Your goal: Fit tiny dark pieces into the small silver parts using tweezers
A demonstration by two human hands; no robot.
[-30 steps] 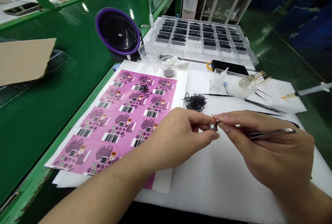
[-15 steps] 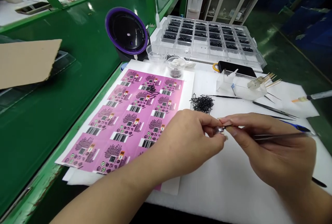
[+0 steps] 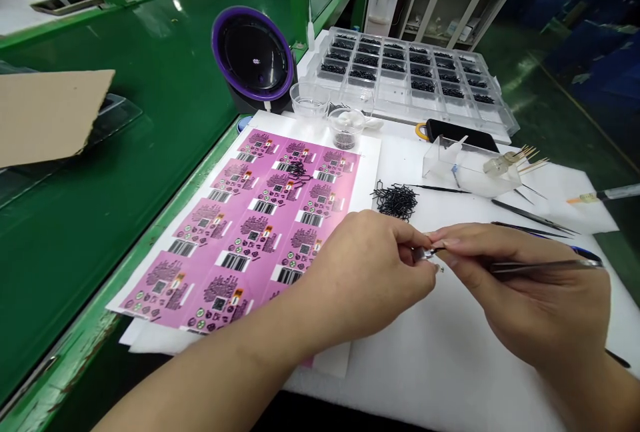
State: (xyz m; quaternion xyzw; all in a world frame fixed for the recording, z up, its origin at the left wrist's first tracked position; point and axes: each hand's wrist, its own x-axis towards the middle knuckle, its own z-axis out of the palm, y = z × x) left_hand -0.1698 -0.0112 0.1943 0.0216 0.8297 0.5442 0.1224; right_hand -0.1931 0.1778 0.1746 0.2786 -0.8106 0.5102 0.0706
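Observation:
My left hand (image 3: pixel 375 279) is closed, pinching a small shiny silvery piece (image 3: pixel 424 254) between thumb and fingers. My right hand (image 3: pixel 540 305) meets it, thumb and forefinger pressed together at a thin black tip or wire (image 3: pixel 439 250) against that piece. A slim metal tool that looks like tweezers (image 3: pixel 550 265) lies across the right hand, its front part hidden by the fingers. Just beyond the hands is a pile of small bent black wire pieces (image 3: pixel 396 201). Under my left forearm lies a pink printed label sheet (image 3: pixel 205 219), with a smaller heap of black pieces (image 3: pixel 297 170) on it.
A compartment box (image 3: pixel 393 89) of black pieces stands at the back. Nearer are clear cups (image 3: pixel 346 127), a round purple-rimmed device (image 3: pixel 254 52), a phone (image 3: pixel 460 133), a clear tray (image 3: pixel 467 169) and dark tweezers (image 3: pixel 533 214). A green partition (image 3: pixel 165 65) borders the left.
The view has shifted slightly, so the table things sit a little further right. Both hands stay together at the small silvery piece, which has turned slightly. The round device's display now shows digits.

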